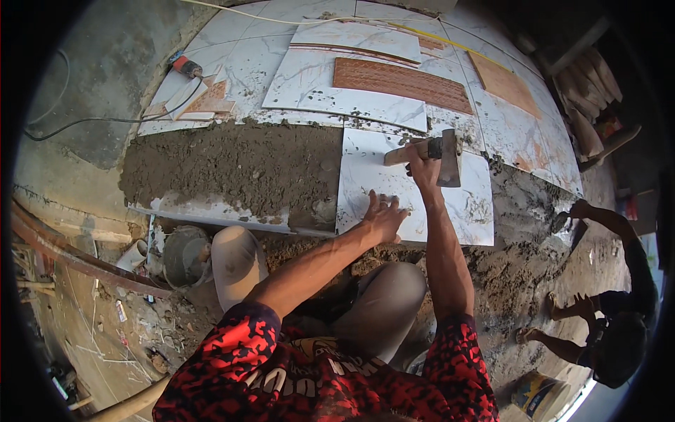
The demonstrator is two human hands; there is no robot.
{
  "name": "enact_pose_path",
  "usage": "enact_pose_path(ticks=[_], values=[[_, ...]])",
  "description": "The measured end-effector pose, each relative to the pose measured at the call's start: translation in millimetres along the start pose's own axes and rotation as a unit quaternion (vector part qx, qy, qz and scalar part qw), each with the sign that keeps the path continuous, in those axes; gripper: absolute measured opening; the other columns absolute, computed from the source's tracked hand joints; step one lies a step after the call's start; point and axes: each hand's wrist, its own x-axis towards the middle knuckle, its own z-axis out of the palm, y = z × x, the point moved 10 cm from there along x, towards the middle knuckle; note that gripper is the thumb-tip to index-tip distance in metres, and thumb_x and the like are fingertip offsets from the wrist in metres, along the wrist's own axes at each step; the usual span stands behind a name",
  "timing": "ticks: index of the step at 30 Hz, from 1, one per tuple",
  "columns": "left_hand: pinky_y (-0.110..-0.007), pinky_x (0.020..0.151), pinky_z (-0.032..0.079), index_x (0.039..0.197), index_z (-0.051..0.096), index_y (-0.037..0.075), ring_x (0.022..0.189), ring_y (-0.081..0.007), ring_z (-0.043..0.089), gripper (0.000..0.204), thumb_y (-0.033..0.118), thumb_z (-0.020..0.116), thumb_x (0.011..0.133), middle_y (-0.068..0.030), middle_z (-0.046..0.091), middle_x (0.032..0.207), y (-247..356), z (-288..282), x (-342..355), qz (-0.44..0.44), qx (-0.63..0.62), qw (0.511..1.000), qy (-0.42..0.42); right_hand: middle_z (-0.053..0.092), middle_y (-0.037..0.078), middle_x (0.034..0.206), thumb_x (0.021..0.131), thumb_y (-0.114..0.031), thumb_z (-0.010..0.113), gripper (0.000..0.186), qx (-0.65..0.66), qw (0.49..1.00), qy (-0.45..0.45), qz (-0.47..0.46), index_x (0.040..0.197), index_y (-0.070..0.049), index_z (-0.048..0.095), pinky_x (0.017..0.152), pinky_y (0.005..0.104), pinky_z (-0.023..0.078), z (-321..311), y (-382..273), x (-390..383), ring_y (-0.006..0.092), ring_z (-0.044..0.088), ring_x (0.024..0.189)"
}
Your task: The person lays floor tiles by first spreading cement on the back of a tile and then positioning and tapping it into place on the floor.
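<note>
A white marbled tile (365, 162) lies in front of me, its left side beside a bed of dark mortar (232, 165). My left hand (384, 216) rests on the tile near its front edge, fingers spread. My right hand (424, 169) is closed around a hatchet (451, 158) close to its metal head. The wooden handle of the hatchet points left over the tile; whether it touches the surface I cannot tell.
Beyond lie tile pieces (380, 42), brown patterned strips (401, 84) and a corded power tool (185, 66). A bucket (187, 257) stands by my left knee. At the right, a co-worker (615, 337) reaches a hand (579, 209) toward grey mortar (527, 204).
</note>
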Motion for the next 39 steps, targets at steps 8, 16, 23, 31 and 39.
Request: enact_pose_path(ticks=[8, 16, 23, 31, 39], values=[[-0.062, 0.11, 0.017, 0.133, 0.045, 0.005, 0.131, -0.0421, 0.038, 0.062, 0.034, 0.064, 0.082, -0.0264, 0.037, 0.141, -153.3, -36.2, -7.3, -0.184, -0.027, 0.982, 0.037, 0.054, 0.0, 0.07, 0.089, -0.025, 0.063, 0.022, 0.101, 0.982, 0.145, -0.061, 0.098, -0.005, 0.057, 0.051, 0.0242, 0.042, -77.0, -68.9, 3.5, 0.0077, 0.049, 0.056], [-0.06, 0.112, 0.012, 0.123, 0.053, -0.002, 0.125, -0.0432, 0.046, 0.057, 0.033, 0.065, 0.079, -0.0332, 0.037, 0.139, -162.1, -36.0, 3.0, -0.181, 0.014, 0.981, 0.074, 0.049, -0.004, 0.061, 0.087, -0.023, 0.065, 0.017, 0.108, 0.979, 0.173, -0.022, 0.083, -0.007, 0.061, 0.046, 0.0253, 0.034, -109.7, -11.0, 6.7, 0.006, 0.042, 0.051], [-0.058, 0.113, 0.013, 0.122, 0.053, -0.005, 0.126, -0.0436, 0.045, 0.056, 0.033, 0.061, 0.081, -0.0371, 0.035, 0.138, -153.6, -38.9, 11.4, -0.188, -0.006, 0.981, 0.048, 0.052, -0.002, 0.066, 0.09, -0.027, 0.061, 0.024, -0.038, 0.988, 0.148, 0.02, 0.084, -0.004, 0.06, 0.048, 0.0263, 0.037, -135.6, 49.1, 12.1, 0.007, 0.044, 0.054], [-0.057, 0.113, 0.015, 0.123, 0.053, -0.005, 0.126, -0.0448, 0.044, 0.057, 0.034, 0.062, 0.082, -0.0368, 0.036, 0.137, -154.1, -36.7, 4.6, -0.198, -0.016, 0.979, 0.043, 0.052, -0.001, 0.064, 0.088, -0.026, 0.062, 0.022, 0.039, 0.993, 0.104, 0.037, 0.084, -0.005, 0.061, 0.046, 0.0269, 0.037, -87.8, 32.1, 7.4, 0.0074, 0.046, 0.054], [-0.057, 0.113, 0.016, 0.124, 0.052, -0.005, 0.125, -0.0442, 0.046, 0.059, 0.036, 0.062, 0.082, -0.0371, 0.035, 0.138, -155.1, -36.6, 7.2, -0.198, -0.007, 0.979, 0.044, 0.054, 0.001, 0.065, 0.089, -0.03, 0.062, 0.025, 0.033, 0.997, 0.012, 0.064, 0.086, -0.005, 0.06, 0.047, 0.0262, 0.039, -15.5, -7.6, 9.7, 0.0089, 0.048, 0.051]])
